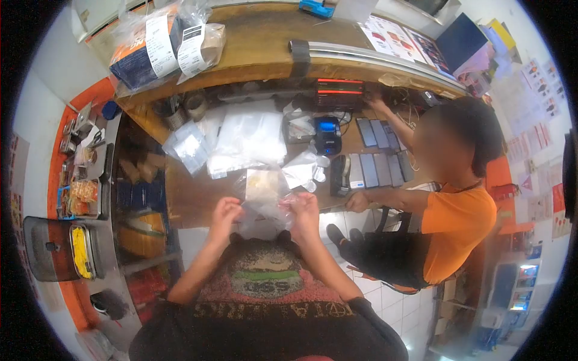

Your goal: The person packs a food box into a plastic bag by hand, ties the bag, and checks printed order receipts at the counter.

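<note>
A clear plastic bag hangs in front of my chest at the counter's near edge. My left hand pinches its left side with bent fingers. On the opposite side, my right hand grips the bag's edge, fingers closed. A pale tan, boxy item shows at the bag's far end; what it is exactly I cannot make out. Just beyond lies a stack of white plastic bags. Crumpled clear plastic rests to the right of the bag.
A seated co-worker in an orange shirt reaches over the counter at right, beside rows of phones and a small device with a blue screen. Packed bags stand on the upper shelf. Food trays are at left.
</note>
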Available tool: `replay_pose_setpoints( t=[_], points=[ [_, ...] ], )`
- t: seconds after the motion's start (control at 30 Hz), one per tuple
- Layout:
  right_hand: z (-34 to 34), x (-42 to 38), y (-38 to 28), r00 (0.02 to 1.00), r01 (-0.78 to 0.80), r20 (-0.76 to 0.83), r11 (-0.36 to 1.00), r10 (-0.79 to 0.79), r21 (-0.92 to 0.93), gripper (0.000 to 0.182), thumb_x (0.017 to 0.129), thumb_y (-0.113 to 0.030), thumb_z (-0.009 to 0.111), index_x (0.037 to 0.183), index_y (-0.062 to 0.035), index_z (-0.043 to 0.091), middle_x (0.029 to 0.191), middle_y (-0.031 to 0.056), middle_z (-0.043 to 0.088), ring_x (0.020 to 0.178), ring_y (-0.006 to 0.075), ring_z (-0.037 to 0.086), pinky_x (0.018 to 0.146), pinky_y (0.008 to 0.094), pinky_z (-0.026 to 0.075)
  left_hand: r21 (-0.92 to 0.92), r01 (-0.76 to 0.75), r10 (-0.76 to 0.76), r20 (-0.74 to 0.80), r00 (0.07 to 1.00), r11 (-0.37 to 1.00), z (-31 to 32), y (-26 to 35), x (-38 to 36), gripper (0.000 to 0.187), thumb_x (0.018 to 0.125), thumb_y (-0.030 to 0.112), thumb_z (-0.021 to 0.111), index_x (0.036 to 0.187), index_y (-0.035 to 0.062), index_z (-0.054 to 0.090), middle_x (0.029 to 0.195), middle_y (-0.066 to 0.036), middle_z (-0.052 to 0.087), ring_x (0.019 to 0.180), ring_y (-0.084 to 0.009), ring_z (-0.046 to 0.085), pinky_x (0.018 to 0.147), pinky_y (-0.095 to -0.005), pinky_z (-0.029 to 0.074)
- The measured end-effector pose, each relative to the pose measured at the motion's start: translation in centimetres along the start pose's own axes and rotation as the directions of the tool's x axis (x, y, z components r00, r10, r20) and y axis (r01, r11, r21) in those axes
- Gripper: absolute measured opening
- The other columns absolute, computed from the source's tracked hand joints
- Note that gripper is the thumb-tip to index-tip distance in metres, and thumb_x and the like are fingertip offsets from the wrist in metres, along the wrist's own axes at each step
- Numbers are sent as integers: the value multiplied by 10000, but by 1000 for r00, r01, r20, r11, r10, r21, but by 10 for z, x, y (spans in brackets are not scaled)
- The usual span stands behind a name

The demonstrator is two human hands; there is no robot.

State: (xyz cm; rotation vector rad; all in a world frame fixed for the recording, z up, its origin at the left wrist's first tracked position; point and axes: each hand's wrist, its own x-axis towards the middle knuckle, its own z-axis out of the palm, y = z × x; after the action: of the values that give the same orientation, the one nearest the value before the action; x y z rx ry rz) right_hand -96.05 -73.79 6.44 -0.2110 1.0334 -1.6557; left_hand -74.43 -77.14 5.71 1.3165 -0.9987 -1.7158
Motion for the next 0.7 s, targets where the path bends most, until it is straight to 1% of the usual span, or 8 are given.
replay_pose_setpoints(
  t=[0.03,0.1,0.17,0.27,0.37,0.47,0.57,0.7],
  points=[
    [5,-2,-5,1000,17,6,997,-16,-73,293,849,107,547,1041,-63,405,882,97,620,816,199,626,744,342,541,1,-2,2,4,1000,1000,7,17,-4,203,858,94,593,1055,55,564,982,-83,640,916,-152,608,804,-286,478],
    [4,-6,-5,1000,25,7,988,-25,-152,313,829,105,583,1041,-64,427,874,82,616,828,186,615,744,328,532,-666,263,-31,338,941,698,21,46,-17,241,888,161,574,1103,52,576,1137,-119,588,1047,-209,568,866,-331,483],
    [-1,-6,5,996,38,89,934,-7,-356,311,783,104,635,1011,-56,496,951,85,604,871,190,616,757,306,516,-672,240,65,394,917,701,20,23,-3,390,864,142,630,1218,49,495,1247,-138,518,1146,-251,508,974,-386,439],
    [6,-12,16,991,34,134,886,31,-462,246,793,72,665,929,-72,520,923,45,600,855,137,589,734,267,489,247,-62,71,-29,997,967,50,16,-2,708,763,83,764,1327,74,336,1238,-147,509,1143,-229,502,969,-384,441],
    [7,-11,24,985,33,167,914,38,-404,222,812,49,672,893,-84,514,897,33,602,846,111,580,713,256,479,303,-386,352,161,922,871,45,-2,9,748,726,90,798,1326,77,352,1223,-133,522,1085,-196,532,865,-328,491],
    [13,-14,16,969,70,245,930,22,-361,201,841,32,655,886,-84,497,893,34,603,844,107,577,700,253,470,18,2,-5,168,986,1000,40,1,17,654,710,109,811,1254,39,453,1121,-101,587,978,-173,579,793,-304,506],
    [9,-16,19,980,78,198,898,11,-433,190,870,26,622,914,-95,481,896,42,605,823,116,581,710,259,475,289,98,-143,138,980,952,34,15,23,441,728,107,793,1105,21,581,943,-55,642,831,-148,607,719,-285,508],
    [4,-8,19,1000,23,5,988,-23,-153,183,889,22,588,945,-103,465,869,42,588,794,137,579,730,280,481,357,-56,51,23,998,932,27,12,26,271,753,126,776,963,28,636,814,-43,645,717,-121,593,650,-267,486]
  ],
)
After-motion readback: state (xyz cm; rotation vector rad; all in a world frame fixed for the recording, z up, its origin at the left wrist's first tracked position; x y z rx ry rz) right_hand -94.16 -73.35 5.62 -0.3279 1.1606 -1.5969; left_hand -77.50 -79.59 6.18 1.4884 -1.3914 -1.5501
